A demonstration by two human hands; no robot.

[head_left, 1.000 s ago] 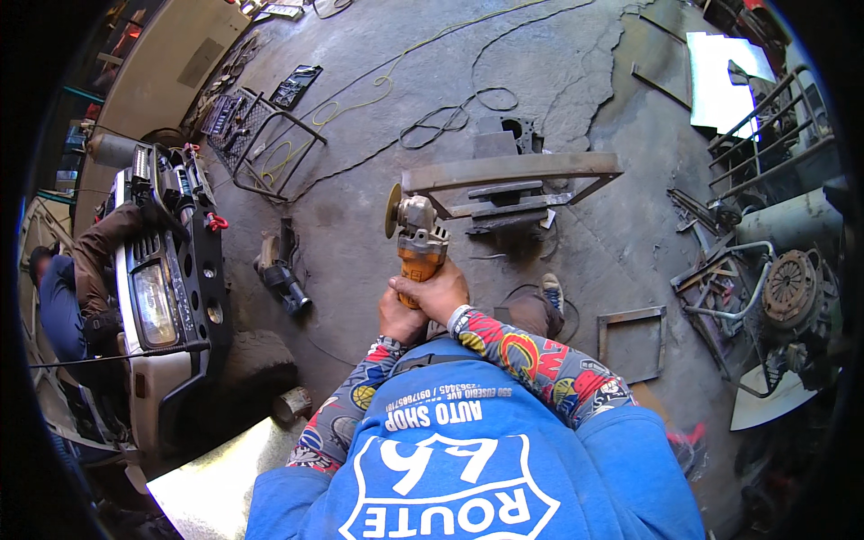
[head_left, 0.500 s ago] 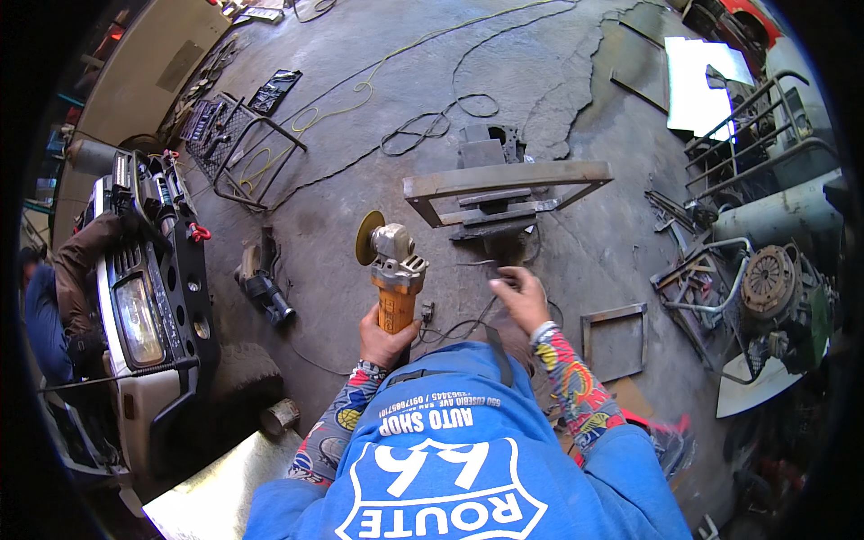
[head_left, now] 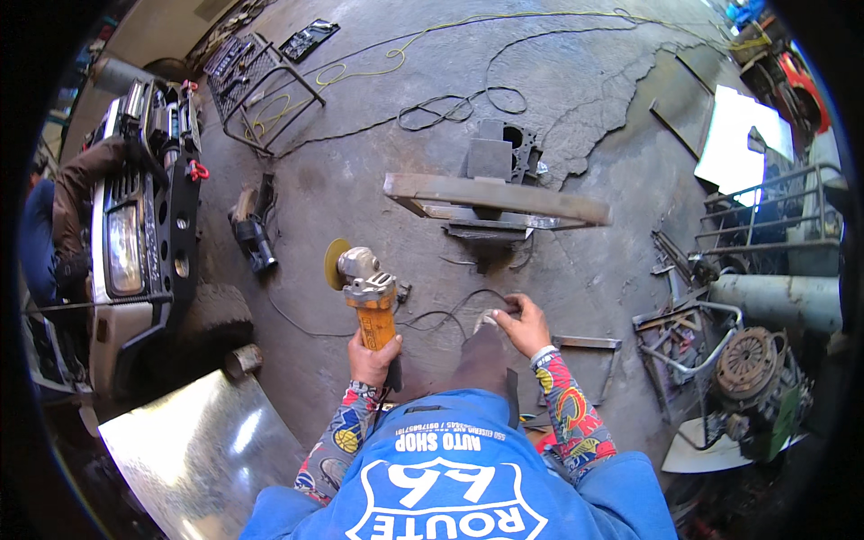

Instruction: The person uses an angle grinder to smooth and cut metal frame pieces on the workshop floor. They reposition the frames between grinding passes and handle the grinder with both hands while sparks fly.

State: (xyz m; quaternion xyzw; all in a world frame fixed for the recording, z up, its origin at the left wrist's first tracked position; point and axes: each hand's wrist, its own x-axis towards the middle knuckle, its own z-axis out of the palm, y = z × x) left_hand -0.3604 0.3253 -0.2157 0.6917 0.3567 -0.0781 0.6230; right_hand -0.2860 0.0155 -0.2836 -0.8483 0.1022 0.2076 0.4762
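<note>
A worker's left hand (head_left: pixel 370 362) wraps firmly around the orange-bodied, silver-headed angle grinder (head_left: pixel 375 326), held up at left, while the right hand (head_left: pixel 526 329), on the tool a second ago, is now off it. Its fingers are partly curled near a thin black cord (head_left: pixel 487 291); whether they pinch it cannot be told. Farther out, the round yellow disc (head_left: pixel 336 263) stands apart from a grey rectangular steel frame (head_left: pixel 495 193), so no grinding is under way.

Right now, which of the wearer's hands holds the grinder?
The left hand: its fingers wrap the orange body of the grinder, while the right hand is well apart from it.
</note>
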